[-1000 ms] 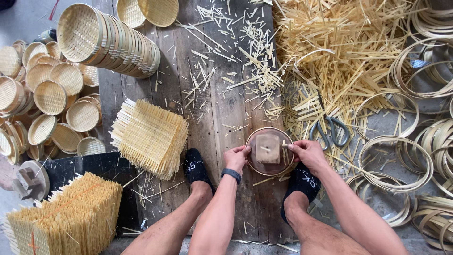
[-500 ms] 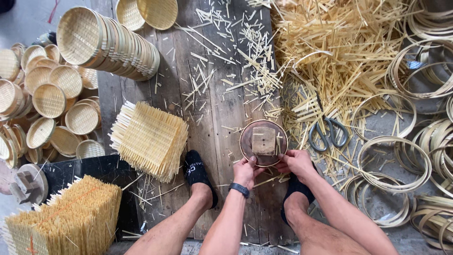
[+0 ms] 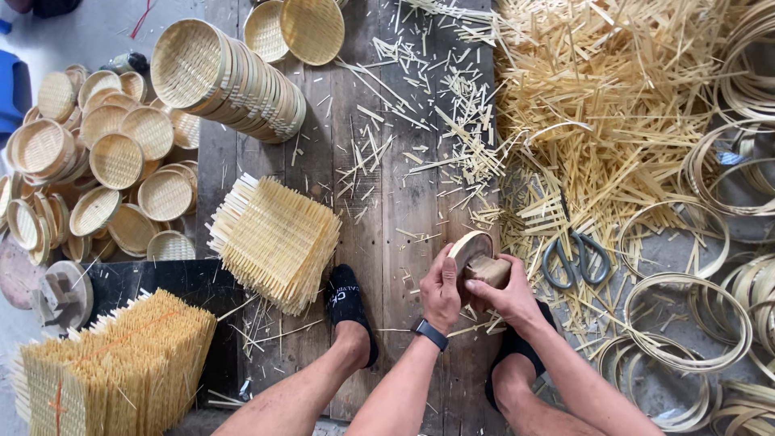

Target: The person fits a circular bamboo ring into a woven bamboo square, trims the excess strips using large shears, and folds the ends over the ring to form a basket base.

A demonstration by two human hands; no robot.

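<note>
My left hand [image 3: 440, 291] and my right hand [image 3: 507, 294] together hold a small round bamboo hoop [image 3: 469, 246], now tipped up on edge, with a wooden block [image 3: 488, 270] pressed inside it. The left hand wears a dark watch on the wrist. Both hands work over a worn wooden board [image 3: 379, 218], between my two feet in black slippers [image 3: 347, 303]. The hoop's inside is mostly hidden by my fingers.
A stack of square woven bamboo mats [image 3: 274, 240] lies left of my feet, a larger pile [image 3: 113, 371] at bottom left. Finished round baskets [image 3: 226, 77] fill the upper left. Bamboo slivers [image 3: 613, 105], scissors [image 3: 575, 257] and loose hoops [image 3: 686, 323] cover the right.
The hoop lay flat on the board with the block inside it; both hands have now lifted and tilted it on edge, gripping it closer to my body.
</note>
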